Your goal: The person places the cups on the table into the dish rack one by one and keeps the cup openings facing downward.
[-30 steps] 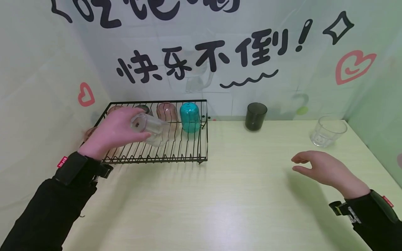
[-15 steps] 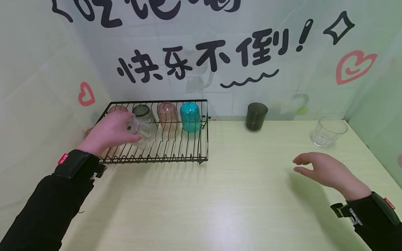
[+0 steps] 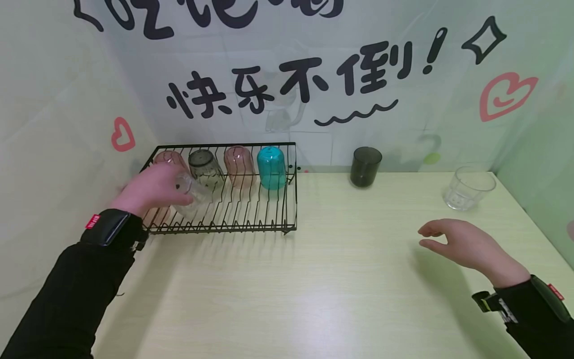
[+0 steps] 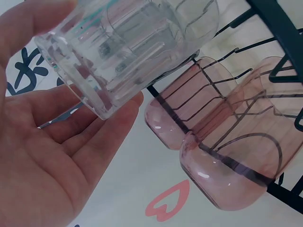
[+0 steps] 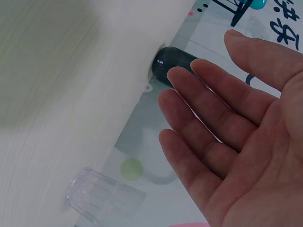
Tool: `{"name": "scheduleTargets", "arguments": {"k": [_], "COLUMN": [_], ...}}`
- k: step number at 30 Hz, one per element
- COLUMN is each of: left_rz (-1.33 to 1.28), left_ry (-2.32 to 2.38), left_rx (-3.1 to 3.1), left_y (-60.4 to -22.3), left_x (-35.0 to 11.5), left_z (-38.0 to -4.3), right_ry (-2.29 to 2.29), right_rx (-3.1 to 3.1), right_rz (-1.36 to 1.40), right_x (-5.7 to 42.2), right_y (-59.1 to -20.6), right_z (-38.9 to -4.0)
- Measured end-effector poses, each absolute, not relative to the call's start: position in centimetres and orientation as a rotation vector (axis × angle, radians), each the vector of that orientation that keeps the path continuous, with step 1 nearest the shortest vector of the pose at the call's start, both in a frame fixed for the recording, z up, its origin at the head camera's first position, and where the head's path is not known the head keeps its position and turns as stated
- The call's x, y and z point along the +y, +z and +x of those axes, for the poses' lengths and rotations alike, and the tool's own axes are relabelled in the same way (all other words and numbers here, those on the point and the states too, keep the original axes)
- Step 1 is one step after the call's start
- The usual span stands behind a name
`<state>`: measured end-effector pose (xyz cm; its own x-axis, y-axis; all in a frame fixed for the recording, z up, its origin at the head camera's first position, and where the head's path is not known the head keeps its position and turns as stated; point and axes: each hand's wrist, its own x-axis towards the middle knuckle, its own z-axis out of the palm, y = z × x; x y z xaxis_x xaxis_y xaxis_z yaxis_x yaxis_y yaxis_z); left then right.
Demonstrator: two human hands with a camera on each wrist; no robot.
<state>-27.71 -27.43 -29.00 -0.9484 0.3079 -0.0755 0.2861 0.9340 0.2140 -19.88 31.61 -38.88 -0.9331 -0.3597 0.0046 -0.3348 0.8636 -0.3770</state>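
My left hand [image 3: 154, 187] grips a clear drinking glass [image 4: 128, 52] near its base, between thumb and fingers, tilted with its mouth toward the rack. It is over the left part of a black wire drying rack [image 3: 264, 228]. Behind it on the rack stand a grey glass [image 3: 204, 164], a pink glass [image 3: 239, 164] and a turquoise glass [image 3: 271, 167], all upside down. Two pink glasses show close by in the left wrist view, the nearer pink glass [image 4: 227, 179] largest. My right hand [image 3: 466, 249] hovers above the table with relaxed fingers, holding nothing.
A dark grey cup [image 3: 365, 167] stands upright by the back wall. Another clear glass [image 3: 468, 189] stands at the table's back right, beyond my right hand. Walls with printed lettering and hearts enclose the pale table [image 3: 314, 279] at the back and sides.
My left hand has carried the clear glass leftward across the rack, uncovering the grey glass behind it. The right hand has barely moved.
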Motion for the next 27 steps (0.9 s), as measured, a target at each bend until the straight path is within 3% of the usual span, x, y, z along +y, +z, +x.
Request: {"name": "scheduleTargets", "arguments": {"k": [27], "left_rz": [0.365], "left_ry": [0.193], "left_rx": [2.837], "left_y": [-30.1], "left_x": [-27.7], "left_z": [-28.9], "right_ry": [-0.566], "right_rx": [2.988], "right_rz": [-0.596], "right_x": [31.3], "right_y": [-39.0], "right_z": [-19.8]}}
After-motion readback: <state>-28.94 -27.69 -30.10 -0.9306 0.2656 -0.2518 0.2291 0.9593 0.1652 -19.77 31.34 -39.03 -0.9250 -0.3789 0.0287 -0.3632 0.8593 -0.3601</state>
